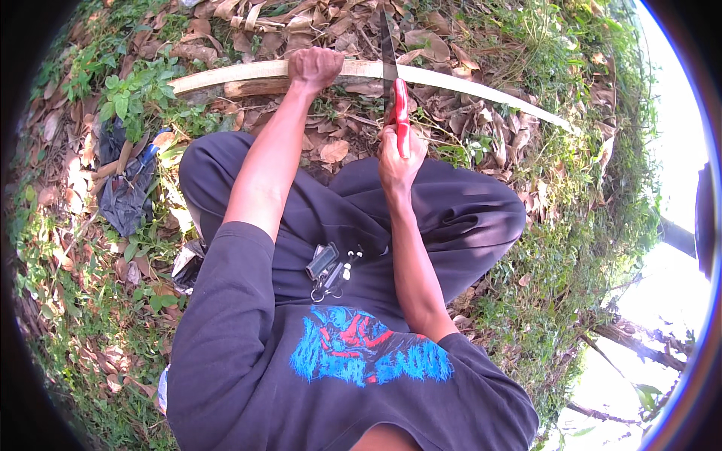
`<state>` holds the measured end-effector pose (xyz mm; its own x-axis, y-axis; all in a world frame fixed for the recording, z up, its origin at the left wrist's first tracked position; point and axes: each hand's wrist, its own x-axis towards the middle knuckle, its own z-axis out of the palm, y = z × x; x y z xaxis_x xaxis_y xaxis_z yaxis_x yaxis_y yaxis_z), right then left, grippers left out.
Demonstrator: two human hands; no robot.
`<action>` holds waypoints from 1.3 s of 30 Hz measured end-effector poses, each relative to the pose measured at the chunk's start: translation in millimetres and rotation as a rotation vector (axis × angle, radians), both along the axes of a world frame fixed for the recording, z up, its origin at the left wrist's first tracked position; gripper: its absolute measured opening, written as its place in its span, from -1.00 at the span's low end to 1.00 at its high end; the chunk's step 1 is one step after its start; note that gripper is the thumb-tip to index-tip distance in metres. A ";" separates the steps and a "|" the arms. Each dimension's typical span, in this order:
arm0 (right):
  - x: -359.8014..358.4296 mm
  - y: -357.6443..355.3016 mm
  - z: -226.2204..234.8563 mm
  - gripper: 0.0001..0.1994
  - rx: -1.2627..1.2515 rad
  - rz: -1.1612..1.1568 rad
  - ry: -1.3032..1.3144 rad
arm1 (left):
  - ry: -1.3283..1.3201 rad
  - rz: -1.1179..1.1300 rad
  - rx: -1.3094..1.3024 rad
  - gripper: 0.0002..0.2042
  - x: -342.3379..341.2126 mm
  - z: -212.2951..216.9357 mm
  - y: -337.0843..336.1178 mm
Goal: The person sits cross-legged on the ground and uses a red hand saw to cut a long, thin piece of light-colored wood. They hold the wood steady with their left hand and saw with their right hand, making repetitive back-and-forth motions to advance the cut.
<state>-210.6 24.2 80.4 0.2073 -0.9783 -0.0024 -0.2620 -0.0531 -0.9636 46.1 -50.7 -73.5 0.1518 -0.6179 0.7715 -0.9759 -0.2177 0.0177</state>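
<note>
A long, pale strip of wood (466, 84) lies crosswise in front of my folded legs. My left hand (316, 68) is closed around it left of its middle. In my right hand (400, 156) is the red handle of a hand saw (401, 109). The dark saw blade (388, 45) points away from me and crosses the strip a little right of my left hand. Whether its teeth have cut into the wood cannot be made out. Under the strip, on the left, lies a brown piece of wood (252, 88).
Dry leaves (335, 151) and grass cover the ground around me. To my left lies a black plastic bag (124, 203) with a blue-handled tool (154, 146) by it. Keys (329, 282) rest at my lap. Branches (639, 342) stand at the right edge.
</note>
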 end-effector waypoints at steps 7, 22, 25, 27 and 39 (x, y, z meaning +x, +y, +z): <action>6.0 -10.9 2.7 -0.83 -0.044 0.029 0.010 | -0.187 -0.048 -0.259 -0.69 3.0 5.3 -2.3; -17.3 41.7 9.4 -0.88 0.116 -0.007 -0.052 | 0.393 -0.084 0.324 -0.52 -5.4 33.2 11.0; -10.4 18.7 10.4 -0.85 0.079 0.015 -0.048 | 0.367 -0.087 0.250 -0.52 -5.7 39.8 8.9; 0.1 -8.3 11.5 -0.78 0.009 0.016 0.047 | 0.497 -0.182 0.287 -0.52 -14.0 51.4 10.7; -16.4 -1.5 2.6 -0.82 0.014 -0.004 0.099 | 0.250 -0.067 0.192 -0.54 -5.3 21.1 2.5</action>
<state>-226.9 22.7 83.0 0.2010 -0.9789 -0.0367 -0.3562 -0.0381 -0.9336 40.8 -48.2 -52.3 0.2757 -0.7638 0.5836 -0.9588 -0.1755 0.2233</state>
